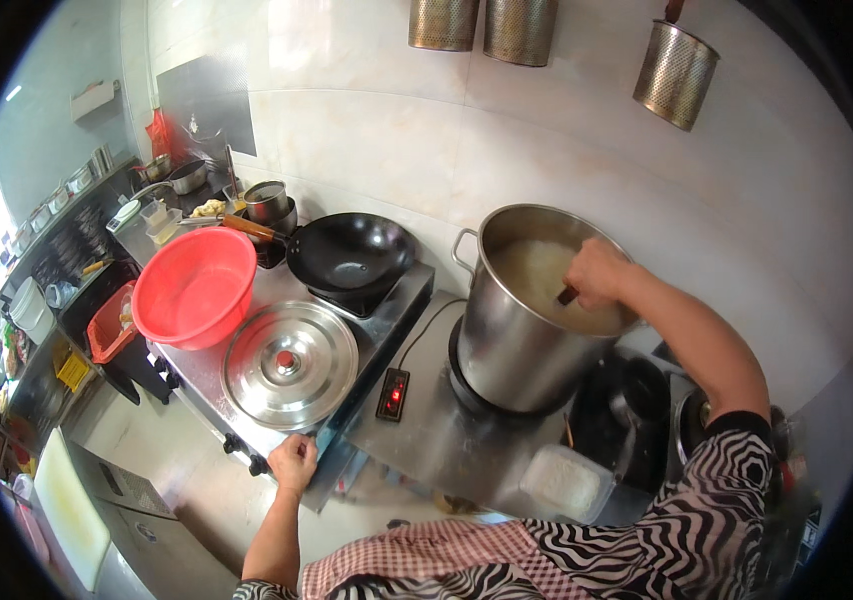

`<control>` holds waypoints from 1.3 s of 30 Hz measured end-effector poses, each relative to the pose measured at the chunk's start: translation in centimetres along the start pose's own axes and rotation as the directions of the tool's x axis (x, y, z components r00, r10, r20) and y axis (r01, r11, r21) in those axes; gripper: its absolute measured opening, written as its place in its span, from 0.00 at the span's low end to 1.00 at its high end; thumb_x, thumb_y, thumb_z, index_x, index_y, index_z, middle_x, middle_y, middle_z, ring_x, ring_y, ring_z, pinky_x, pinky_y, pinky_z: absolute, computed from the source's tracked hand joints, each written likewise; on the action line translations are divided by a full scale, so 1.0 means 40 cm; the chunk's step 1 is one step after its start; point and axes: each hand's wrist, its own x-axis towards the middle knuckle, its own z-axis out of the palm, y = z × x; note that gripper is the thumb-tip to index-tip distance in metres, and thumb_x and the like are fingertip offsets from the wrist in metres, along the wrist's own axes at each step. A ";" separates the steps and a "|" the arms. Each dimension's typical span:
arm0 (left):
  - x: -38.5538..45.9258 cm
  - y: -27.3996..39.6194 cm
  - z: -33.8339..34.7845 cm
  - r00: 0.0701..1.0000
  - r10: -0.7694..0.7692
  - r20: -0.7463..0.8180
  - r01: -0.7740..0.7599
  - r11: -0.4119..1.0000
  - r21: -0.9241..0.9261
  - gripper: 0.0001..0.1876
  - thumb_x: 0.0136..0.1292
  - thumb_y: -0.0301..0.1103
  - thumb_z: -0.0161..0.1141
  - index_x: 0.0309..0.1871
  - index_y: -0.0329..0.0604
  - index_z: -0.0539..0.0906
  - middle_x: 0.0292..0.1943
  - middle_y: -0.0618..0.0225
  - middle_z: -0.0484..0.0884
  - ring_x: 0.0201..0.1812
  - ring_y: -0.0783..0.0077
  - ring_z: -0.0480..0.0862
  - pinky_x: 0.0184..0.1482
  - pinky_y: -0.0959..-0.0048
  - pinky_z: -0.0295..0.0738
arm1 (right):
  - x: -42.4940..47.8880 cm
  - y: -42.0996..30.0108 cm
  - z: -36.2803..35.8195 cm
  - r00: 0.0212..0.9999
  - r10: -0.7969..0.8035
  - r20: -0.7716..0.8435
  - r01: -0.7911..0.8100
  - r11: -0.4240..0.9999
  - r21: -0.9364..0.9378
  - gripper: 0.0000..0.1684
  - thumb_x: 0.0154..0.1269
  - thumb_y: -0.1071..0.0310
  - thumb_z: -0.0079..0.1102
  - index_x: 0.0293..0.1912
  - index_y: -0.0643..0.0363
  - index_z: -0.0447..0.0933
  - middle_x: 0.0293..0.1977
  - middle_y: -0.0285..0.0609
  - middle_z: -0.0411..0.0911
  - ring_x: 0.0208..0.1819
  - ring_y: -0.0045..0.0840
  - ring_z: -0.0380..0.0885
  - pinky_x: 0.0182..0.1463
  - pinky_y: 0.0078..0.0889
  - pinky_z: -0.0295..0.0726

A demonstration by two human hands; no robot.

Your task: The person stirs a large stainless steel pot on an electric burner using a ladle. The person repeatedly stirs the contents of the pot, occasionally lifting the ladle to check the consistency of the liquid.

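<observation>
My right hand (597, 274) reaches over the rim of a tall stainless steel stockpot (524, 367) and grips a dark handle (567, 295). Whatever the handle belongs to is hidden in the cloudy pale liquid (528, 262) and behind the hand. The pot stands upright on a round black base (464, 379). My left hand (294, 461) is curled into a loose fist at the front edge of the steel stove (205, 397), just below a round metal lid (258, 375) with a red knob. Nothing shows in its fingers.
Left of the pot are a black wok (351, 240) with a wooden handle and a red plastic basin (194, 281) overlapping the lid. A corded controller (393, 394) with lit red digits lies between stove and pot. A plastic container (567, 480) sits near my body. Perforated strainers (676, 75) hang above.
</observation>
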 end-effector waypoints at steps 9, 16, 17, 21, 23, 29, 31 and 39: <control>-0.002 -0.011 -0.006 0.999 -0.004 0.051 0.005 1.000 -0.020 0.08 0.56 0.36 0.67 0.25 0.44 0.83 0.19 0.62 0.81 0.23 0.55 0.82 0.29 0.61 0.75 | -0.250 0.088 -0.132 0.989 0.143 -0.034 -0.141 0.989 0.037 0.15 0.53 0.46 0.70 0.26 0.46 0.85 0.23 0.39 0.83 0.30 0.36 0.83 0.43 0.40 0.74; -0.004 0.004 -0.016 1.000 0.021 0.021 -0.020 0.999 -0.033 0.08 0.56 0.36 0.68 0.25 0.44 0.82 0.19 0.62 0.80 0.23 0.55 0.81 0.29 0.61 0.74 | -0.281 0.161 -0.257 0.898 0.440 0.004 -0.430 0.878 -0.210 0.13 0.55 0.49 0.68 0.30 0.47 0.87 0.25 0.39 0.84 0.33 0.35 0.84 0.45 0.39 0.73; -0.004 0.002 -0.015 1.000 0.024 0.017 -0.023 0.999 -0.037 0.08 0.56 0.36 0.68 0.25 0.44 0.82 0.19 0.62 0.80 0.22 0.55 0.81 0.29 0.61 0.74 | -0.266 0.157 -0.269 0.877 0.480 0.021 -0.461 0.853 -0.243 0.12 0.55 0.51 0.68 0.30 0.47 0.87 0.25 0.39 0.84 0.33 0.35 0.84 0.46 0.39 0.73; -0.002 0.000 -0.009 1.000 0.024 0.013 -0.023 0.998 -0.050 0.09 0.56 0.35 0.69 0.25 0.44 0.82 0.19 0.63 0.80 0.21 0.56 0.80 0.28 0.62 0.74 | -0.209 0.158 -0.213 0.794 0.605 0.055 -0.541 0.746 -0.389 0.10 0.54 0.55 0.66 0.33 0.48 0.88 0.30 0.36 0.86 0.35 0.31 0.85 0.47 0.38 0.73; -0.001 0.005 -0.005 1.000 0.018 0.013 -0.017 0.999 -0.051 0.09 0.56 0.35 0.69 0.24 0.44 0.81 0.18 0.63 0.79 0.21 0.57 0.80 0.28 0.62 0.73 | -0.171 0.138 -0.162 0.782 0.617 0.094 -0.527 0.733 -0.429 0.11 0.55 0.55 0.65 0.36 0.46 0.88 0.33 0.33 0.86 0.36 0.28 0.85 0.48 0.37 0.73; -0.002 -0.002 0.000 0.999 0.039 -0.033 -0.039 0.999 -0.011 0.09 0.55 0.34 0.68 0.23 0.44 0.81 0.18 0.62 0.79 0.20 0.56 0.80 0.27 0.62 0.73 | -0.044 0.069 -0.006 0.798 0.541 0.266 -0.447 0.827 -0.341 0.13 0.59 0.57 0.62 0.43 0.44 0.87 0.38 0.29 0.87 0.41 0.23 0.85 0.47 0.35 0.74; 0.000 -0.007 0.006 0.998 0.055 -0.031 -0.054 0.998 0.016 0.09 0.55 0.34 0.67 0.23 0.44 0.81 0.17 0.62 0.79 0.20 0.57 0.80 0.27 0.62 0.73 | -0.022 0.067 0.043 0.817 0.493 0.300 -0.399 0.858 -0.324 0.13 0.60 0.56 0.61 0.43 0.45 0.87 0.39 0.29 0.87 0.42 0.23 0.85 0.47 0.34 0.75; -0.004 -0.004 0.003 1.000 -0.002 -0.019 0.002 1.000 -0.010 0.08 0.54 0.33 0.67 0.22 0.44 0.81 0.18 0.62 0.80 0.20 0.57 0.81 0.27 0.63 0.74 | -0.007 0.095 0.093 0.931 0.307 0.200 -0.293 0.951 -0.098 0.18 0.57 0.50 0.59 0.32 0.54 0.87 0.31 0.40 0.86 0.36 0.33 0.86 0.40 0.40 0.80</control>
